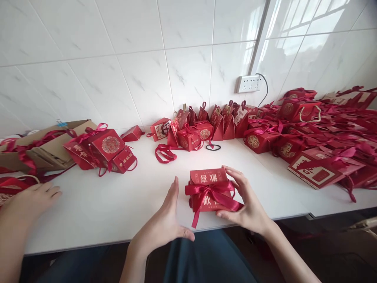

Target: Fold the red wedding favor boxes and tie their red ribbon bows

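A red gift box [210,176] with gold lettering sits near the table's front edge, a satin ribbon [208,190] tied in a bow across its top. My right hand [246,198] grips the box's right side, thumb at the front and fingers at the back corner. Just left of the box, my left hand [165,220] is open, thumb and fingers apart, holding nothing and not touching the box. Behind the box lie a loose loop of red ribbon [165,154] and a black elastic ring [213,147].
Red gift boxes [109,144] stand at left beside a cardboard carton [53,147] with ribbons. Another person's hand [32,200] rests at far left. More boxes [219,124] line the wall, and a large pile [312,137] covers the right side. A power strip [249,83] hangs on the tiles.
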